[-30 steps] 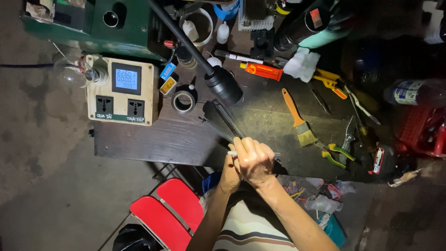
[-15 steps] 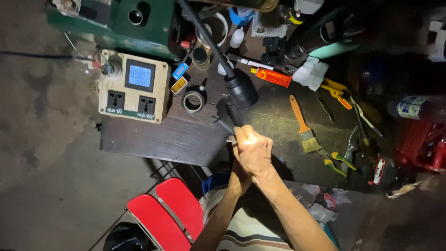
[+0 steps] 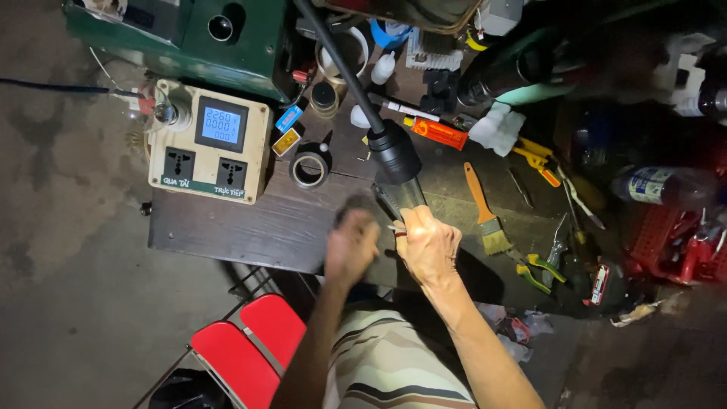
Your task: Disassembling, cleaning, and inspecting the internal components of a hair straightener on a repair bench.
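Black hose nozzle (image 3: 397,163) in the middle is gripped tight by the right hand (image 3: 428,244), while the blurry left hand (image 3: 351,244) hangs half open, holding nothing

Dark wood bench (image 3: 227,227): socket box (image 3: 208,142), tape roll (image 3: 309,169), paintbrush (image 3: 485,204), maybe pliers (image 3: 536,269).

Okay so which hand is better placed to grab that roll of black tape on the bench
Left, probably. The left hand is blurred but looks free and lies nearer the roll of black tape. The right hand is closed around a small part by the black tool nozzle, so it seems occupied.
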